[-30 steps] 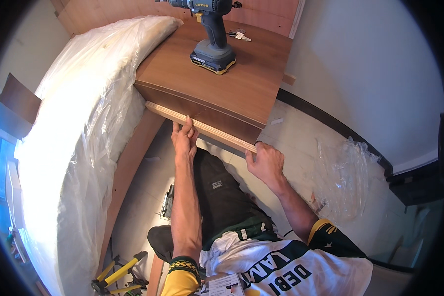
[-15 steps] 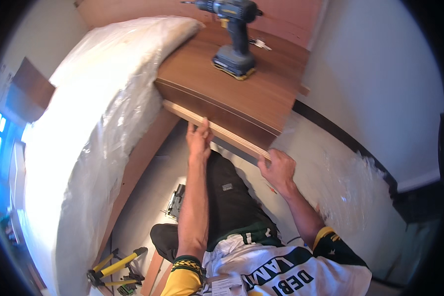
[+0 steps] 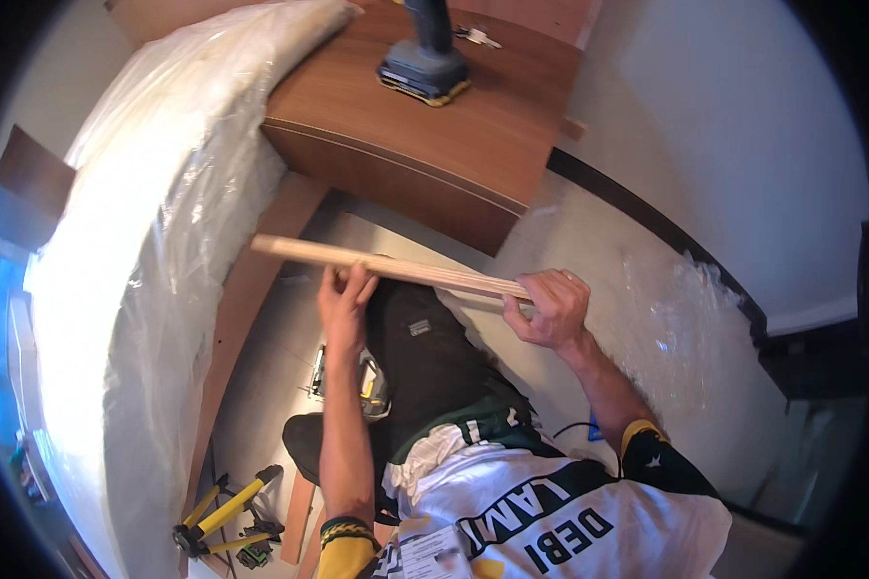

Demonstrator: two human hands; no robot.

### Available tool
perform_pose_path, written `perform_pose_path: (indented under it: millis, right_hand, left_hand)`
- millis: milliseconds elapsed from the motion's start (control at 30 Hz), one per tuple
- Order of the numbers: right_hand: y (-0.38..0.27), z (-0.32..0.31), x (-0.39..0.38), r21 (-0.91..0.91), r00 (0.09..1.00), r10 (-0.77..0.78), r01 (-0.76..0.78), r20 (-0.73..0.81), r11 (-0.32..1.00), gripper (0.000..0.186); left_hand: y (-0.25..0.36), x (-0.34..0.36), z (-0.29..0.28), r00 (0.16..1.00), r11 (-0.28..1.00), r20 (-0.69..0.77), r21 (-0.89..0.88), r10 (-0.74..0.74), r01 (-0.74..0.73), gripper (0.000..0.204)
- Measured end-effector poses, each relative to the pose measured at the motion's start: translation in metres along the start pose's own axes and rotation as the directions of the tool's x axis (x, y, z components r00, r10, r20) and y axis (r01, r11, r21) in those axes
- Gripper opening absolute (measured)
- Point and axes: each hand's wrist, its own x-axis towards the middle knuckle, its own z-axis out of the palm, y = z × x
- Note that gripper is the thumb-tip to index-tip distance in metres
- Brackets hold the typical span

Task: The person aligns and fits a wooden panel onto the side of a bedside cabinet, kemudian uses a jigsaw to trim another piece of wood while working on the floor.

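Note:
A narrow strip of light wood (image 3: 406,269) with a layered edge spans my two hands, apart from the brown wooden cabinet (image 3: 377,179). My left hand (image 3: 344,307) grips it left of its middle, fingers on its near side and underneath. At the strip's right end, my right hand (image 3: 550,309) is closed with the thumb below. A cordless drill (image 3: 425,68) stands on its battery on the cabinet top, its upper part cut off by the picture's edge. Beside the drill lies a small bunch of keys (image 3: 478,37).
A plastic-wrapped mattress (image 3: 154,251) on a wooden bed frame (image 3: 227,338) fills the left. By my left forearm a power tool with yellow parts (image 3: 372,386) lies on the floor. Yellow-handled tool (image 3: 227,507) sits lower left; crumpled clear plastic (image 3: 686,328) lies right.
Both hands have moved the wood strip away from beneath the cabinet's front edge and nearer to me. The view has shifted, so the drill is now partly out of frame.

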Motion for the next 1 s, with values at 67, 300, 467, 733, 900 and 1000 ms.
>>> perform_pose_path:
  millis: [67,300,467,733,900,1000]
  right_hand:
    - [0.002,-0.015,-0.001,0.042,0.996,-0.034,0.03,0.084,0.999,0.019]
    - [-0.033,-0.004,0.022,0.307,0.91,-0.193,0.076,0.368,0.949,0.018]
    - [-0.07,0.02,0.051,0.494,0.839,-0.407,0.197,0.361,0.846,0.019]
    - [-0.116,0.06,0.073,0.644,0.652,-0.579,0.178,0.49,0.744,0.024]
    - [-0.146,0.081,0.051,0.688,0.498,-0.64,0.112,0.585,0.717,0.027]
    - [-0.169,0.09,0.042,0.69,0.386,-0.656,0.067,0.648,0.721,0.027]
  left_hand:
    - [0.007,-0.037,-0.02,0.999,0.986,-0.046,0.165,-0.008,0.015,0.05]
    - [0.055,-0.173,-0.021,0.903,0.544,-0.333,0.827,0.27,0.142,0.041]
    - [0.08,-0.165,0.031,0.766,-0.053,0.366,0.915,0.529,-0.4,0.04]
    - [0.056,-0.191,-0.009,0.907,0.115,0.047,0.988,0.418,-0.104,0.04]
    - [0.033,-0.228,-0.03,0.91,0.217,-0.134,0.975,0.392,0.05,0.045]
    - [0.023,-0.252,-0.043,0.881,0.284,-0.261,0.947,0.395,0.153,0.045]
